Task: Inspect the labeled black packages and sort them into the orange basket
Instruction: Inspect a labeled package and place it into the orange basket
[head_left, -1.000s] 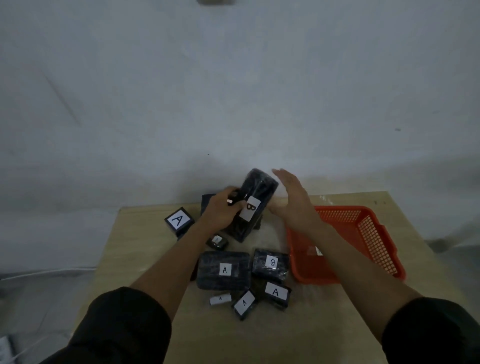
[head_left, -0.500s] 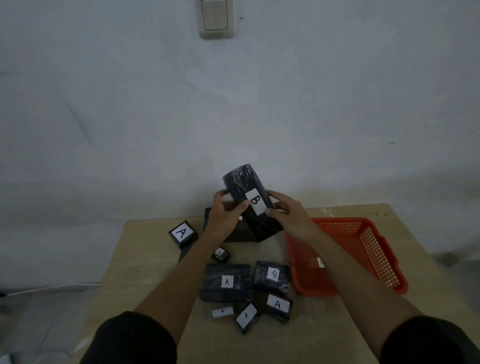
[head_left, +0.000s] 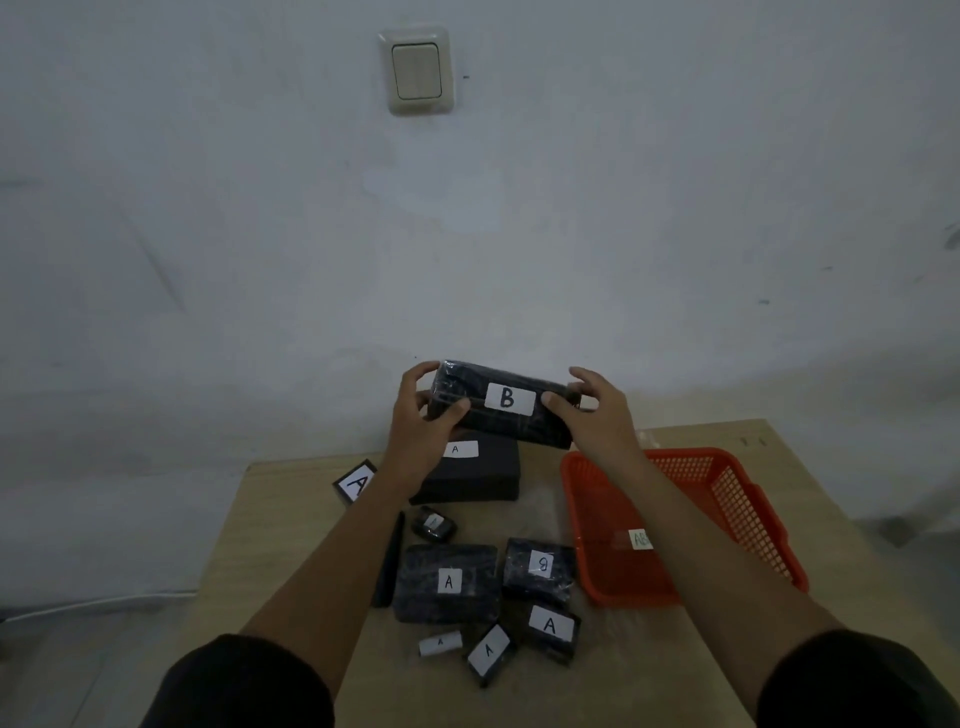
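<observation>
The head view is dim and bluish-grey, with soft, even light and no glare; shadows are faint. The wall (head_left: 675, 208) looks murky and grainy. Wide-angle distortion bows the table (head_left: 727, 649) edges and stretches the black sleeves at the bottom corners. White labels stay readable, and small ones blur

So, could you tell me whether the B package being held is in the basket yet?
Out: both hands hold the B package above the table, left of the orange basket.

black sleeves (head_left: 249, 680) (pushed up), bare forearms, bare hands
</observation>
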